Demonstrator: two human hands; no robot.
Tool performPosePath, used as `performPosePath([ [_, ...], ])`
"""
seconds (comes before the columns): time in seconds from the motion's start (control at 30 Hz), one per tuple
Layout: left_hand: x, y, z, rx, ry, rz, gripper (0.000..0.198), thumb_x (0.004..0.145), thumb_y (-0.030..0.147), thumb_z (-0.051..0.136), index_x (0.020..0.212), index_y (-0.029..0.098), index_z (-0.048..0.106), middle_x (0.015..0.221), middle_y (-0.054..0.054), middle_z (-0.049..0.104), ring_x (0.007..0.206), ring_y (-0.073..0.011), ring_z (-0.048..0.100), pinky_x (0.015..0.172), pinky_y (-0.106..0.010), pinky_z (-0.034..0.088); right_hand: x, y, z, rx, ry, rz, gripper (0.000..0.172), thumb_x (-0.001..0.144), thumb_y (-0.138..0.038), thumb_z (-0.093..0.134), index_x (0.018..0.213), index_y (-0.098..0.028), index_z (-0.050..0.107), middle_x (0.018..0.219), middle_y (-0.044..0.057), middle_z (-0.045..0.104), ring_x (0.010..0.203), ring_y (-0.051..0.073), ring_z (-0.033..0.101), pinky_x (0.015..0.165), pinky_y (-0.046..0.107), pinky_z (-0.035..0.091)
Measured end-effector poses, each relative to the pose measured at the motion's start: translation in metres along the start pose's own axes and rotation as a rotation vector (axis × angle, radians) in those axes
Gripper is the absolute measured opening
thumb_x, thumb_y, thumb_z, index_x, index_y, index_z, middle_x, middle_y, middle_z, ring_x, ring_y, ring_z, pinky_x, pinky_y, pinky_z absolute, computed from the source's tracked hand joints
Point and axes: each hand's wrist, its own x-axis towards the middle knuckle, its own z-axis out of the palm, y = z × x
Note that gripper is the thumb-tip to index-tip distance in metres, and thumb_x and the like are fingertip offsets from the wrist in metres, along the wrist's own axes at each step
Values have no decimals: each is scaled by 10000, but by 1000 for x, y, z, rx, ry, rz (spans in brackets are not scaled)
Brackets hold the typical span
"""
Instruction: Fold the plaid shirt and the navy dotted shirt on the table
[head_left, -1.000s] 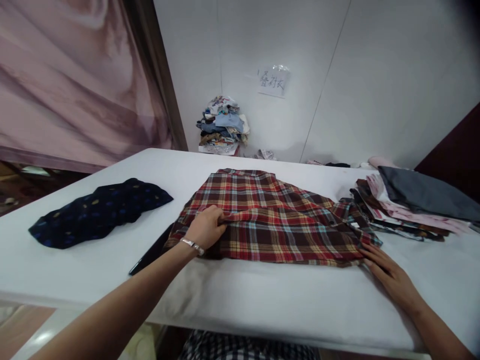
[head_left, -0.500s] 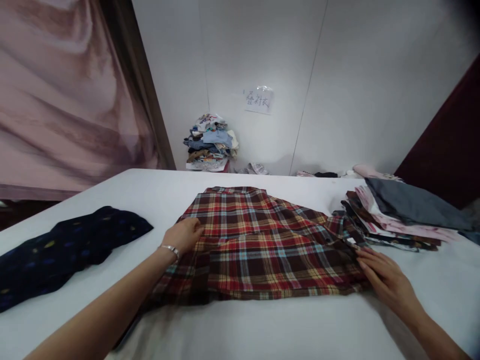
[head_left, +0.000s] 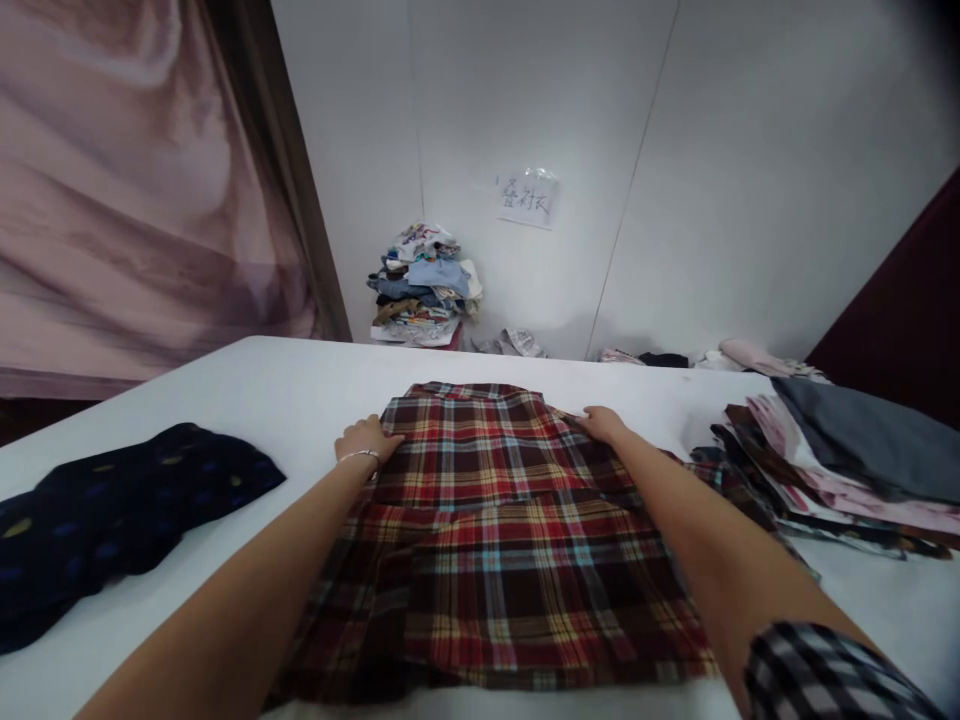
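Note:
A red, brown and cream plaid shirt [head_left: 502,540] lies spread on the white table, its collar end away from me. My left hand [head_left: 366,442], with a bracelet at the wrist, is closed on the shirt's upper left edge, thumb on top of the cloth. At the upper right edge, my right hand [head_left: 602,424] pinches the fabric near the shoulder. The right forearm crosses over the right side of the shirt and hides part of the sleeve there.
A dark navy patterned garment [head_left: 142,500] lies on the left of the white table [head_left: 315,375]. Folded clothes [head_left: 862,450] are stacked at the right. Beyond the table's far edge rises a clothes pile [head_left: 427,285], near a wall with a paper sign [head_left: 528,199].
My right hand has moved from the shirt's lower right side up and left to its upper right edge. My left hand has shifted slightly up and left along the shirt.

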Motion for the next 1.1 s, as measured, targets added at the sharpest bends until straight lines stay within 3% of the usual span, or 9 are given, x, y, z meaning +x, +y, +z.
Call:
performPosePath([
  [0.2, 6, 11, -3, -173, -32, 82, 270, 715, 274, 479, 916, 199, 642, 974, -115, 700, 901, -267, 650, 702, -315, 475, 4, -23, -1, 0, 66, -22, 236, 833, -245, 507, 944, -158, 697, 1019, 117, 697, 949, 224, 617, 775, 283, 435],
  [0.37, -35, -13, -24, -313, 52, 160, 250, 744, 331, 431, 879, 222, 610, 886, -41, 695, 868, -223, 637, 723, -284, 465, -64, -1, -36, 45, 205, -136, 269, 882, -296, 434, 979, -184, 659, 1026, 83, 670, 962, 207, 583, 830, 288, 414],
  [0.43, -64, -30, -28, -379, 26, 278, 238, 737, 358, 435, 850, 226, 598, 812, 1, 682, 798, -196, 629, 707, -265, 461, -106, 9, -43, 111, 84, -309, 222, 855, -304, 479, 907, -206, 671, 938, 51, 679, 900, 198, 594, 807, 282, 425],
  [0.5, -90, -46, -28, -395, -64, 426, 191, 708, 375, 472, 754, 225, 579, 723, 27, 655, 716, -181, 606, 672, -261, 455, -141, 15, -46, 200, -202, -475, 183, 823, -318, 529, 845, -225, 685, 836, 16, 685, 789, 186, 604, 732, 275, 442],
  [0.57, -108, -57, -26, -400, -217, 493, 173, 661, 393, 545, 683, 223, 569, 678, 34, 642, 679, -181, 596, 650, -265, 460, -158, 14, -49, 285, -381, -493, 192, 816, -343, 539, 807, -224, 690, 752, -3, 677, 690, 171, 594, 658, 270, 445],
  [0.73, -97, -55, -23, -816, -424, 256, 484, 601, 566, 674, 947, 228, 657, 952, -30, 722, 910, -247, 654, 785, -314, 517, -109, -23, -55, 460, -167, -170, 312, 857, -408, 482, 779, -160, 655, 795, 60, 691, 698, 171, 614, 604, 264, 473],
  [0.83, -77, -46, -21, -1033, -471, -11, 565, 578, 631, 677, 919, 181, 676, 959, -104, 726, 901, -270, 671, 777, -350, 539, -65, -64, -38, 437, -241, -75, 350, 878, -425, 487, 840, -120, 654, 890, 117, 699, 708, 178, 633, 593, 273, 493],
  [1.0, -59, -35, -10, -1037, -445, -74, 461, 427, 499, 789, 711, 150, 693, 738, -106, 729, 747, -284, 685, 705, -370, 550, -30, -121, 2, 368, -229, -118, 307, 791, -399, 671, 842, -96, 661, 840, 83, 682, 768, 221, 636, 689, 341, 518],
  [1.1, -44, -31, -11, -1026, -341, -35, 380, 400, 387, 809, 684, 162, 694, 678, -59, 717, 738, -263, 674, 698, -336, 538, -3, -128, -16, 407, -74, -234, 293, 887, -370, 562, 1080, -153, 604, 1100, 55, 611, 932, 208, 607, 793, 373, 524],
])
